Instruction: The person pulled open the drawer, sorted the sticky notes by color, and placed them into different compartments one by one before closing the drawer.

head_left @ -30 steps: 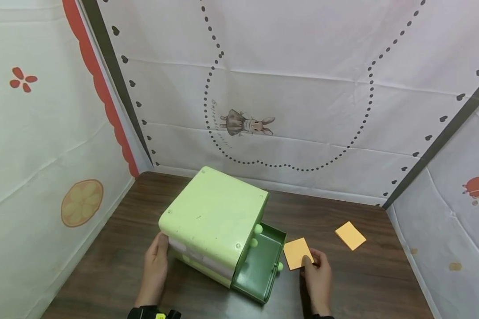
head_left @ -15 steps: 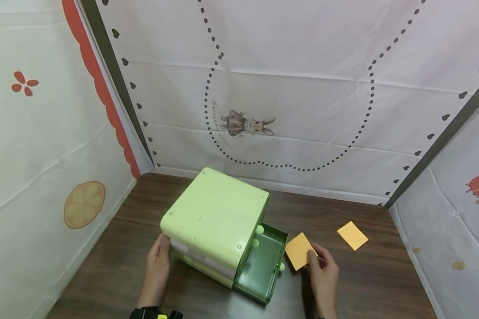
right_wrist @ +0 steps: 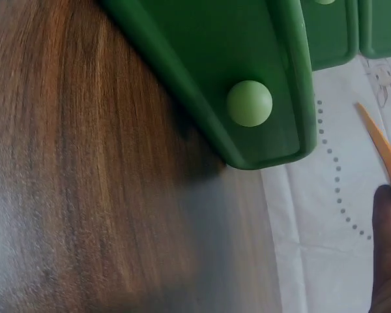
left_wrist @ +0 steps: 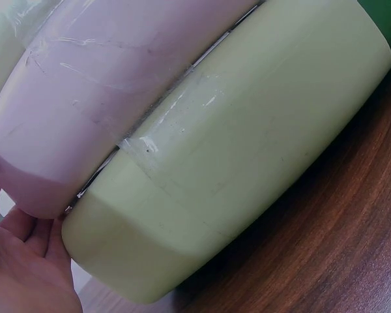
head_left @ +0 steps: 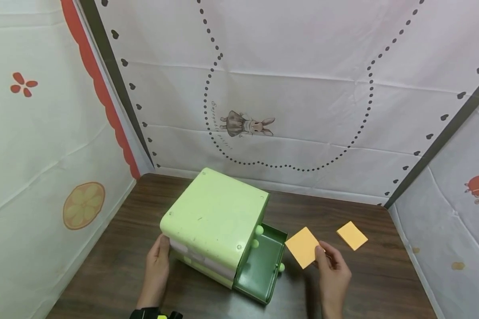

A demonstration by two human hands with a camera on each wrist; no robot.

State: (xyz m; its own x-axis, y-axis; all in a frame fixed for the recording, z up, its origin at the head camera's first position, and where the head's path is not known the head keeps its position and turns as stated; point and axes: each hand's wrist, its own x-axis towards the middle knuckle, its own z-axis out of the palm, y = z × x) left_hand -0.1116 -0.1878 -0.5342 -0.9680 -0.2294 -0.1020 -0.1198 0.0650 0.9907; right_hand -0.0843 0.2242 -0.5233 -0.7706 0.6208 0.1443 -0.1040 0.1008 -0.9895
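A small light-green drawer cabinet (head_left: pixel 215 217) stands on the wooden table, its dark-green lower drawer (head_left: pixel 259 263) pulled out to the right. My left hand (head_left: pixel 156 266) holds the cabinet at its left end; in the left wrist view its bent fingers (left_wrist: pixel 36 235) reach the end of the pink and green casing. Between thumb and fingers, my right hand (head_left: pixel 333 274) pinches a yellow-orange pad of sticky notes (head_left: pixel 302 247), tilted, just right of the drawer's front. The right wrist view shows that pad (right_wrist: pixel 386 147) edge-on beside a fingertip, with the drawer's round knob (right_wrist: pixel 249 103) nearby.
A second yellow-orange sticky-note pad (head_left: pixel 352 235) lies farther right on the table (head_left: pixel 377 270). Two light-green knobs (head_left: pixel 259 230) mark the upper drawers. White printed cloth walls (head_left: pixel 295 133) enclose the table's back and both sides.
My right hand has moved a little to the right, lifting and turning the sticky-note pad away from the drawer front. The left hand and the cabinet stay in place.
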